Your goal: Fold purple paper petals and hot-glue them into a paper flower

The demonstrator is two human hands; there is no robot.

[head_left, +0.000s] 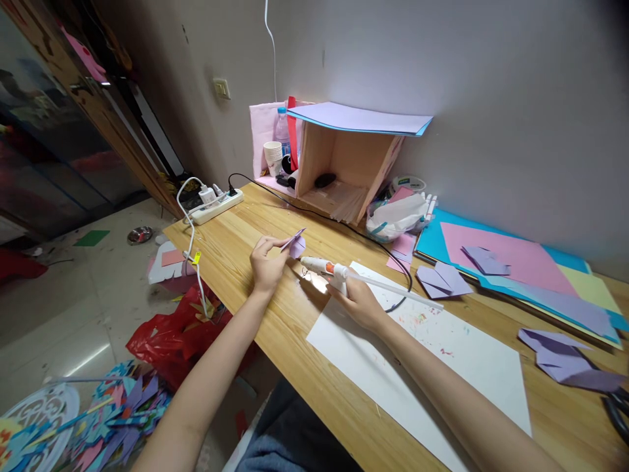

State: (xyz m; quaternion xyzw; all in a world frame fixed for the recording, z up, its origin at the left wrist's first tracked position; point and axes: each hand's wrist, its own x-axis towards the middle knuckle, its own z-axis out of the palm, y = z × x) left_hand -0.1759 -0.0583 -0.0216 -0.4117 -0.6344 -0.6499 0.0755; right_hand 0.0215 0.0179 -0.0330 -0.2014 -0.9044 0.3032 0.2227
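My left hand point(266, 263) pinches a small folded purple paper piece point(295, 244) and holds it just above the wooden table point(236, 246). My right hand point(358, 303) grips a white glue gun point(328, 267) with an orange band. Its nozzle points left and almost touches the purple piece. A long white glue stick point(393, 288) juts out of the gun's back to the right. The gun's black cord point(314, 213) runs to a white power strip point(217, 204) at the table's far left corner.
A large white sheet point(432, 367) lies under my right forearm. Folded purple pieces point(442, 280) and stacked coloured paper point(515, 262) lie at the right. A wooden box point(339, 170) and a plastic bag point(396, 216) stand at the wall. A red bag point(171, 334) and paper scraps point(113, 413) lie on the floor.
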